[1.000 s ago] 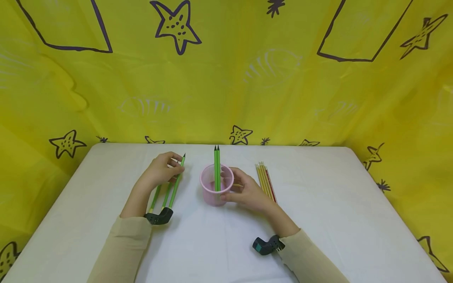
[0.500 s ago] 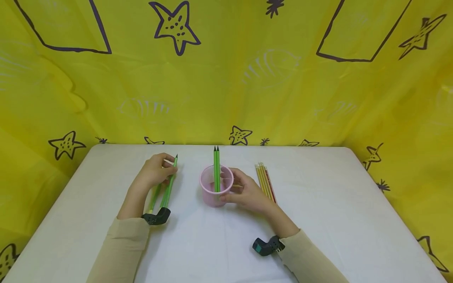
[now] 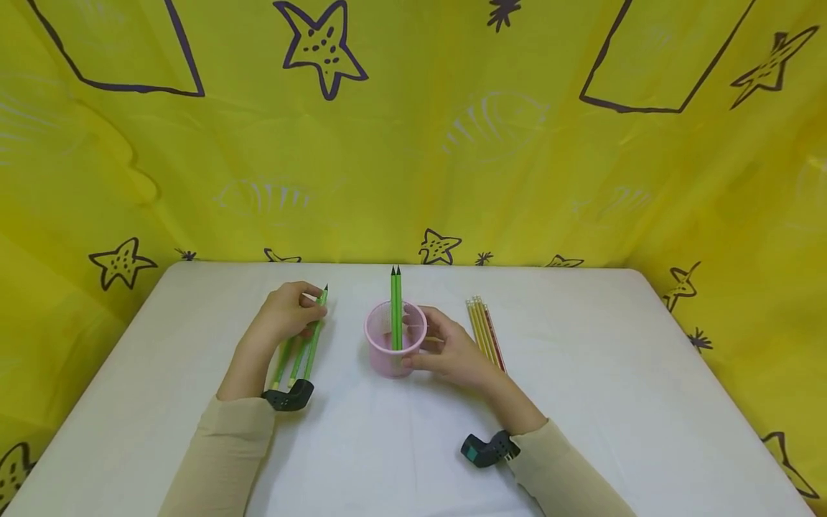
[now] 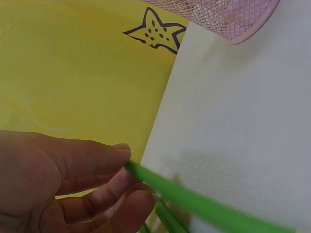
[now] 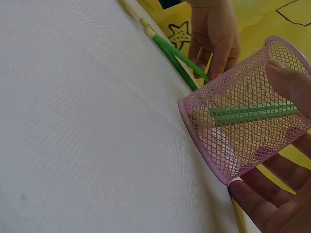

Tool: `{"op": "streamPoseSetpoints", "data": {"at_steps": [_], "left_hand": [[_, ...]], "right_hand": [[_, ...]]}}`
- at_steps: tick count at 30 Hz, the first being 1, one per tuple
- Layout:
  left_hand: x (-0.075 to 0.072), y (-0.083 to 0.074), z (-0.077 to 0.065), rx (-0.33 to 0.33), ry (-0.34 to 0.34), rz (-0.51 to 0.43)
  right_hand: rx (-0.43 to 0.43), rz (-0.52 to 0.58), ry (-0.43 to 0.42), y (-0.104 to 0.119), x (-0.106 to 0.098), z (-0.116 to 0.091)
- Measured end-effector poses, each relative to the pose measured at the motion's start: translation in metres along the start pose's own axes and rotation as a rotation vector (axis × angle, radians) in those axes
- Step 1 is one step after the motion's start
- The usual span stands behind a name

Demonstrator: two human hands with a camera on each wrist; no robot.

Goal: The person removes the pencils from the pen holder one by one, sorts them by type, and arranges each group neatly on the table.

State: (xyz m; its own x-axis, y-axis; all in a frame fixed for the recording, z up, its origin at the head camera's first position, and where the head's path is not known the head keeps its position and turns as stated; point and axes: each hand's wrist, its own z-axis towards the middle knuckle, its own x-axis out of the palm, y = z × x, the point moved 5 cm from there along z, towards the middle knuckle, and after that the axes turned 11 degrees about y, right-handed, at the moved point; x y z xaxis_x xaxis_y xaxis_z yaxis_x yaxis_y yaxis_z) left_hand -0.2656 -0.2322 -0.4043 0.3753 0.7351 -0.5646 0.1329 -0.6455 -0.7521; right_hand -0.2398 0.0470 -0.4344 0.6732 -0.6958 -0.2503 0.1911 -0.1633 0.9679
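My left hand (image 3: 282, 312) pinches a green pencil (image 3: 314, 346) close to its dark tip, which points away from me. Other green pencils (image 3: 284, 357) lie on the table beside it, partly hidden by the hand. In the left wrist view, thumb and finger meet on the green pencil (image 4: 194, 201). My right hand (image 3: 455, 352) holds a pink mesh pencil cup (image 3: 386, 365) by its right side. Two green pencils (image 3: 396, 309) stand upright in that cup, tips up; the right wrist view shows them through the mesh (image 5: 243, 145).
Right of the cup, behind my right hand, lies a row of yellow pencils (image 3: 481, 327) with a red one (image 3: 494, 337) at its edge. The white table (image 3: 375, 459) ends at a yellow patterned cloth (image 3: 388, 158). Each wrist carries a black camera (image 3: 288, 396).
My left hand has shifted left with the pinched pencil, then slightly back right; its tip sits a little lower. The right hand and cup stay put.
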Motion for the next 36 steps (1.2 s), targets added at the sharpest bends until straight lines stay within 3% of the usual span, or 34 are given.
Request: {"op": "streamPoseSetpoints", "data": {"at_steps": [12, 17, 25, 31, 36], "left_hand": [[-0.001, -0.003, -0.003, 0.024, -0.016, 0.002], [0.002, -0.010, -0.004, 0.086, -0.027, -0.034], [0.007, -0.022, -0.002, 0.241, -0.004, -0.227], [0.009, -0.034, -0.001, 0.322, 0.021, -0.495], [0.013, -0.044, -0.002, 0.361, 0.042, -0.640]], "right_hand": [[0.006, 0.007, 0.001, 0.000, 0.001, -0.002], [-0.001, 0.012, 0.005, 0.000, 0.002, -0.002], [0.020, 0.015, 0.001, -0.002, 0.002, -0.002], [0.011, 0.017, 0.002, -0.001, 0.002, -0.001], [0.009, 0.003, -0.004, 0.001, 0.001, 0.000]]}}
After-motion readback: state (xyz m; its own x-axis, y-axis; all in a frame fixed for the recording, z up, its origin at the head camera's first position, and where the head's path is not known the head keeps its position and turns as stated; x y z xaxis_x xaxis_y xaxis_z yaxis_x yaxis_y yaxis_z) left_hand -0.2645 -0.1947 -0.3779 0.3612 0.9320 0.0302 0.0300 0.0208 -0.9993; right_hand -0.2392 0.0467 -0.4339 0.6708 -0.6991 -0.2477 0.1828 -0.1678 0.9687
